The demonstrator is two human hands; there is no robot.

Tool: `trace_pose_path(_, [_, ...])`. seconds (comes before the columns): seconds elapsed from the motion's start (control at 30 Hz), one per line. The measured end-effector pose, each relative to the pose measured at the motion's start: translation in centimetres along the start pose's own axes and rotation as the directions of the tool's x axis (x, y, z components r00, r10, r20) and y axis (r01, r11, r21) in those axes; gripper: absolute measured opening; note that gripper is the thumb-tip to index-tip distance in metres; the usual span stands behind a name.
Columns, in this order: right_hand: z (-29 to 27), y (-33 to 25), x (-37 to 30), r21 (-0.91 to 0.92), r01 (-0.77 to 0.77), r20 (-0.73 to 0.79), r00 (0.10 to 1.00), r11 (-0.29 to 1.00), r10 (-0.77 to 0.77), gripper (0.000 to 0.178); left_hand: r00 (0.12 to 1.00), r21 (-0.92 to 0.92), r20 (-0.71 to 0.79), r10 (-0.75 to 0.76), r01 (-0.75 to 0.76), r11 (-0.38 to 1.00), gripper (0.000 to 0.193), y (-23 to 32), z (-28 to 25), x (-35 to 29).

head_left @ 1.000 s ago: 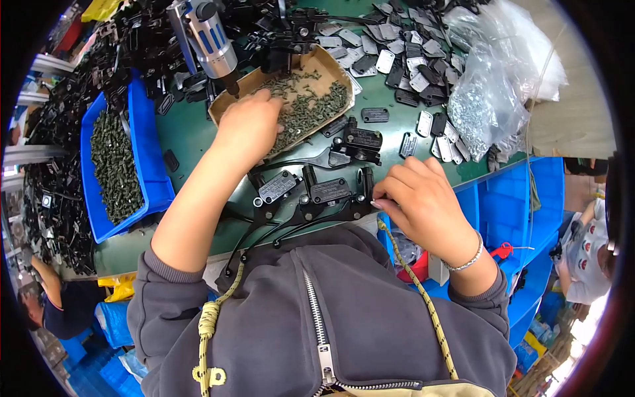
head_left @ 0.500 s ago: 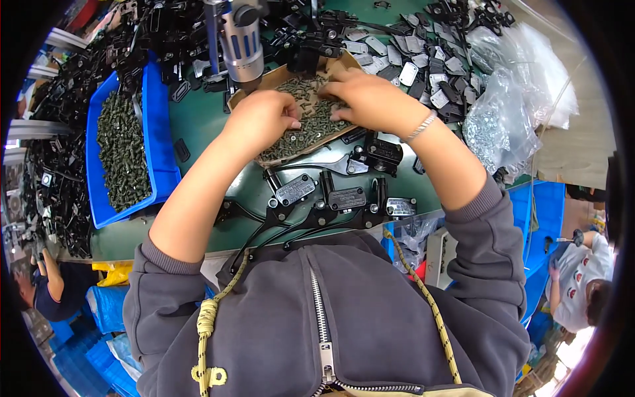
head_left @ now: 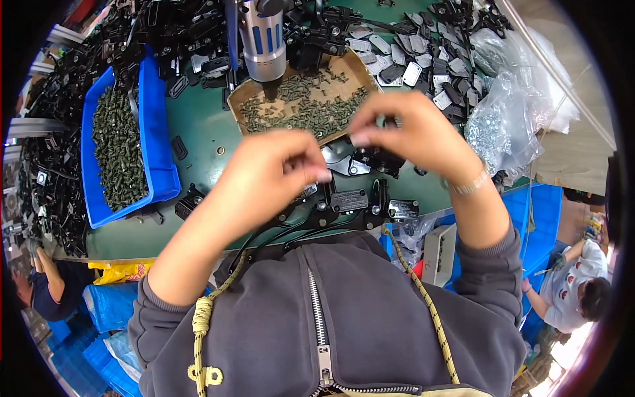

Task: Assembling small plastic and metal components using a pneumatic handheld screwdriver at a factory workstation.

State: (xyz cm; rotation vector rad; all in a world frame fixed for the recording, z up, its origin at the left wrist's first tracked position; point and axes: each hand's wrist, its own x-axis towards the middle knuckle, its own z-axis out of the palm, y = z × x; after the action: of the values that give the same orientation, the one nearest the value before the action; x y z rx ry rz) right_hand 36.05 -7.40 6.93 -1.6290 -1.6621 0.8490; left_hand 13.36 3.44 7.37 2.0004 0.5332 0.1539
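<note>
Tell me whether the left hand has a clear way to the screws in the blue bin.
Probably yes. The left hand is raised above the green table, and the blue bin of screws sits open-topped just to its left, nothing between them.

A blue bin of dark screws sits at the left of the frame. Clear plastic bags lie at the upper right. A silver powered screwdriver hangs at top centre above the green surface.
</note>
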Motion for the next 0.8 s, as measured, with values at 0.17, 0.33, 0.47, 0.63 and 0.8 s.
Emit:
trace_pose_path(0.17, [2.6, -3.0, -6.5, 0.023, -0.186, -0.019, 0.982, 0.982, 0.186, 0.015, 0.973, -0.124, 0.182, -0.145, 0.169, 0.978, 0.013, 1.6, 2.0, -2.7])
trace_pose_path(0.33, [5.4, -2.5, -7.6, -0.026, -0.213, -0.176, 0.963, 0.977, 0.206, 0.015, 0.994, -0.087, 0.091, -0.066, 0.074, 0.994, 0.009, 0.5, 4.9, -3.9])
trace_pose_path(0.47, [5.9, -2.1, -7.6, -0.013, -0.203, -0.215, 0.957, 0.979, 0.195, 0.015, 0.992, -0.116, -0.015, -0.122, 0.119, 0.986, 0.005, 0.2, 6.0, -4.6])
trace_pose_path(0.63, [6.2, -1.6, -7.8, -0.007, -0.183, -0.223, 0.959, 0.983, 0.177, 0.016, 0.967, -0.263, 0.008, -0.256, 0.249, 0.932, 0.006, 0.3, 6.4, -4.8])
trace_pose_path(0.8, [6.3, -1.9, -8.0, -0.007, -0.196, -0.235, 0.953, 0.981, 0.189, 0.014, 0.947, -0.339, 0.050, -0.317, 0.315, 0.886, 0.007, 0.6, 6.6, -4.6])
